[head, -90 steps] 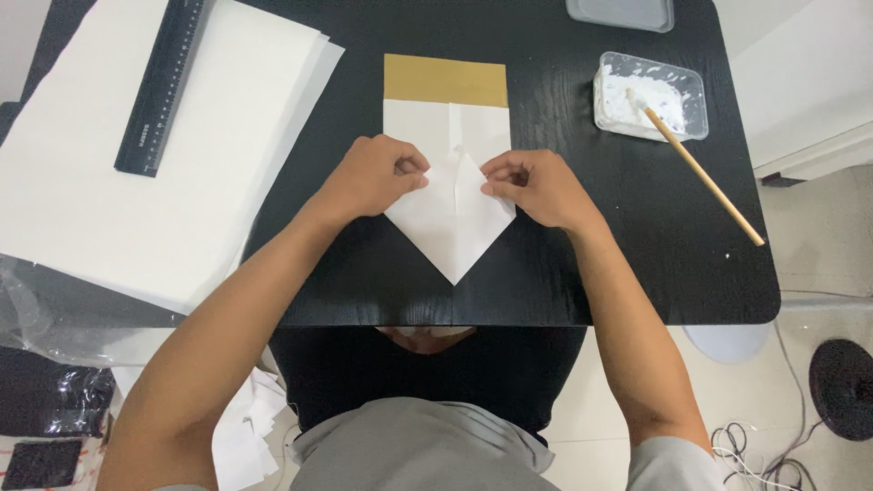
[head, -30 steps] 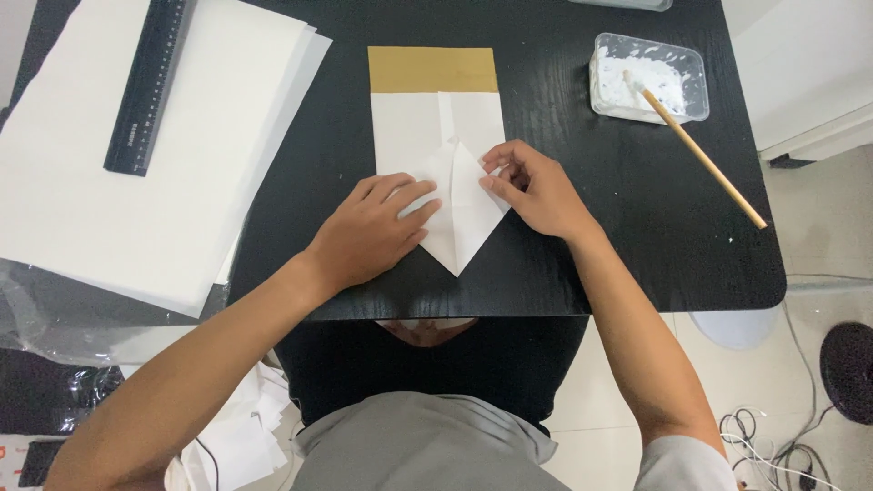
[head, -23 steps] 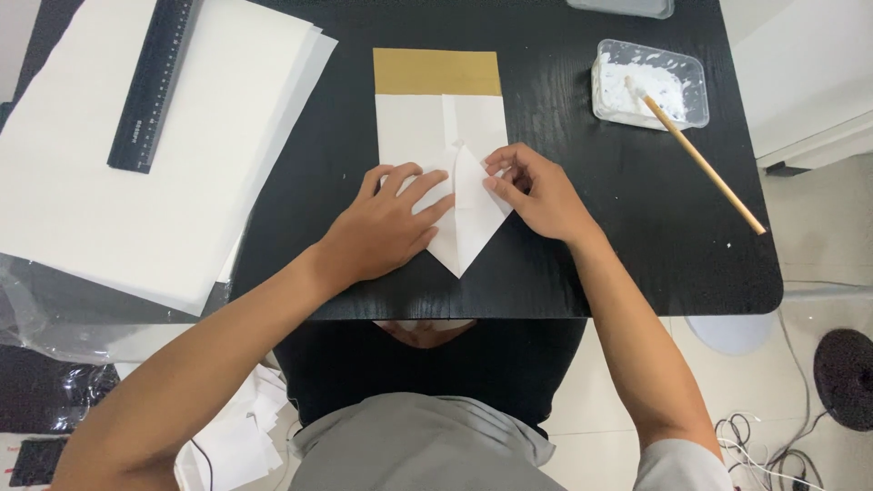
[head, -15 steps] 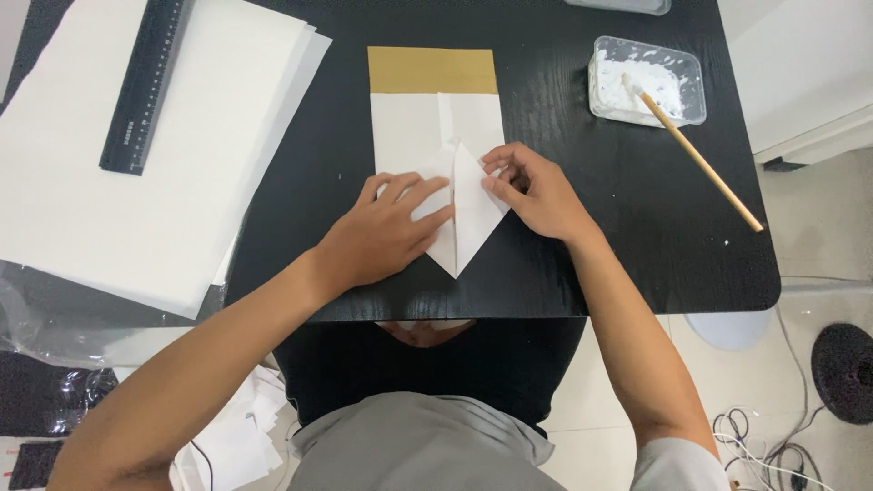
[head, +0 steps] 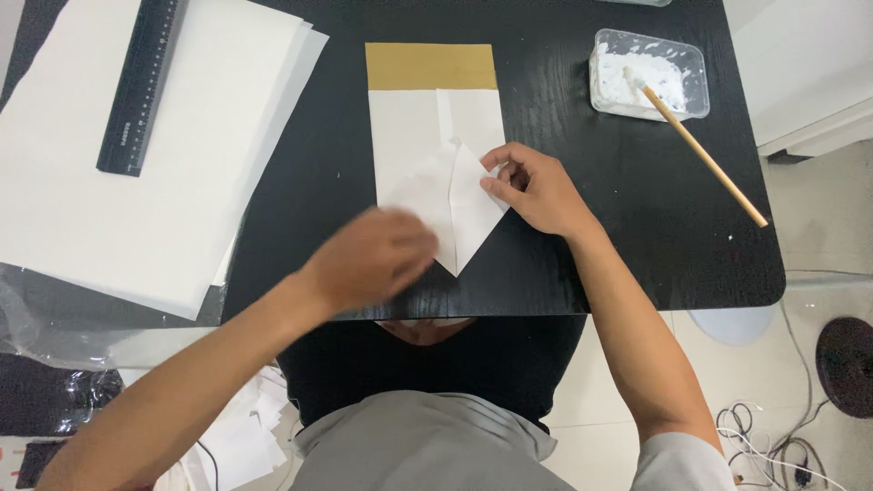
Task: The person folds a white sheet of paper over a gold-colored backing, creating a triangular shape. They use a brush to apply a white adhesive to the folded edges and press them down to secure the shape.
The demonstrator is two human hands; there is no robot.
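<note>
The folded paper (head: 436, 173) lies near the table's (head: 637, 264) front edge. Its right flap is pinched by the right hand (head: 536, 189). The blurred left hand (head: 373, 259) is seen over its lower left part; its grip cannot be told.

One black table (head: 637, 227), one folded white paper (head: 427, 155) with a tan strip, one stack of white sheets (head: 136, 209), one black ruler (head: 141, 86), one clear plastic tray (head: 647, 75) of white paste, one wooden-handled brush (head: 705, 155), two hands: left hand (head: 368, 259), right hand (head: 536, 189).
</note>
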